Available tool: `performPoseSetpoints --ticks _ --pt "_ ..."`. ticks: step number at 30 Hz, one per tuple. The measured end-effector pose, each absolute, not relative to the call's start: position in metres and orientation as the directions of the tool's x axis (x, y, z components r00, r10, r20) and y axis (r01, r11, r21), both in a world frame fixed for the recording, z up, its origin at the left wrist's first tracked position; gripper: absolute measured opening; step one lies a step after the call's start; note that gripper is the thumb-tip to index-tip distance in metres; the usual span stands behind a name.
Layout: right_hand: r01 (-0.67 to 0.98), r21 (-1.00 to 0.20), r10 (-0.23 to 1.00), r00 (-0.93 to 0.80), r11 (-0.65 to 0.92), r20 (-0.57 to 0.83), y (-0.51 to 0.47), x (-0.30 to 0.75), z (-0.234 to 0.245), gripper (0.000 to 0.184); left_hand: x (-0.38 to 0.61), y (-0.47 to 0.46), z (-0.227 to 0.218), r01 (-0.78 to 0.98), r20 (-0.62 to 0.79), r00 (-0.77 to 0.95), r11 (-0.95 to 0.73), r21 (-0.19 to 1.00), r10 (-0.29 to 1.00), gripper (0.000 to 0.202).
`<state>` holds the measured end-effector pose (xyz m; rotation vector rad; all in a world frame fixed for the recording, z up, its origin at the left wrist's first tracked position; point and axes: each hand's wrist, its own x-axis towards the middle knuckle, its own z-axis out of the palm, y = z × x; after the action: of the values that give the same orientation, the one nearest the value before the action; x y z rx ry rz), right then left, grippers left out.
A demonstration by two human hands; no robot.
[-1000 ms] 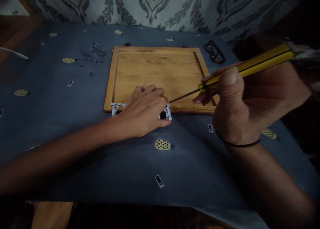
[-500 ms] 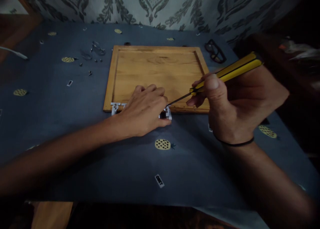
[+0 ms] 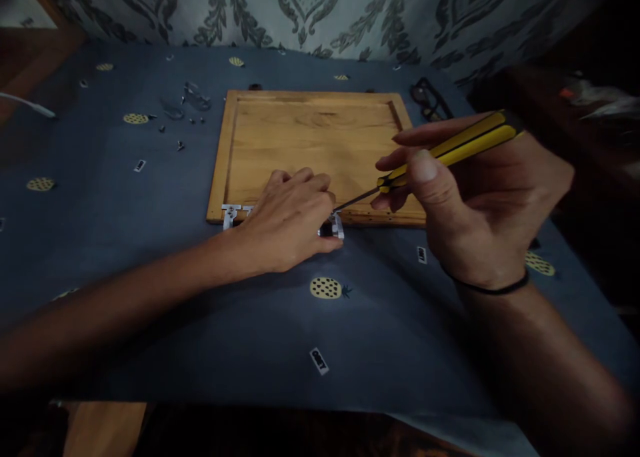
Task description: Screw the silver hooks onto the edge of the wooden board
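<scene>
A wooden panel (image 3: 310, 137) with a raised rim lies on a blue cloth (image 3: 200, 310). A silver metal bracket (image 3: 336, 225) sits along its near edge. My left hand (image 3: 287, 220) lies over the bracket, fingers curled and pressing it down, and hides its middle. My right hand (image 3: 470, 204) grips a yellow-and-black screwdriver (image 3: 450, 149) between thumb and fingers. The thin shaft slants down to the left, and its tip meets the bracket's right end beside my left fingertips.
Small screws and metal bits (image 3: 185, 107) are scattered on the cloth at the back left. Black eyeglasses (image 3: 430, 100) lie behind the panel's right corner. A white cable (image 3: 27, 104) runs in at far left. A patterned curtain (image 3: 320, 10) hangs behind.
My right hand moved left and down with the screwdriver, bringing its tip onto the bracket's right end. Its fingers shifted on the handle. My left hand stayed put.
</scene>
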<state>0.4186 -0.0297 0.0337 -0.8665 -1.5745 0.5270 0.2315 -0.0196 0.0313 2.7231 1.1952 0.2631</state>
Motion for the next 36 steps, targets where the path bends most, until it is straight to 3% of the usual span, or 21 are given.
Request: performPoseSetpoints --ticks 9,11,18,23,28,36 --pt "0.245 -0.757 0.795 -0.145 0.606 0.59 -0.035 0.423 0.04 0.008 0.232 -0.02 0.032 0.716 0.086 0.664 -0.665 0.211 0.742 0.031" --pt "0.294 -0.725 0.776 -0.117 0.623 0.62 -0.033 0.422 0.041 0.001 0.231 -0.02 0.031 0.711 0.101 0.667 -0.671 0.212 0.738 0.03" --pt "0.443 -0.662 0.724 0.04 0.604 0.688 -0.029 0.416 0.034 0.03 0.231 -0.019 0.03 0.716 0.09 0.662 -0.664 0.216 0.744 0.03" --pt "0.442 -0.632 0.632 0.17 0.637 0.756 -0.03 0.414 0.03 0.024 0.229 -0.019 0.028 0.707 0.106 0.665 -0.67 0.226 0.739 0.029" --pt "0.477 -0.705 0.713 0.206 0.525 0.671 -0.035 0.413 0.034 0.022 0.228 -0.019 0.025 0.704 0.11 0.668 -0.673 0.227 0.736 0.029" --pt "0.425 -0.734 0.772 0.117 0.529 0.624 -0.036 0.413 0.031 0.016 0.23 -0.019 0.027 0.703 0.113 0.67 -0.677 0.219 0.733 0.031"
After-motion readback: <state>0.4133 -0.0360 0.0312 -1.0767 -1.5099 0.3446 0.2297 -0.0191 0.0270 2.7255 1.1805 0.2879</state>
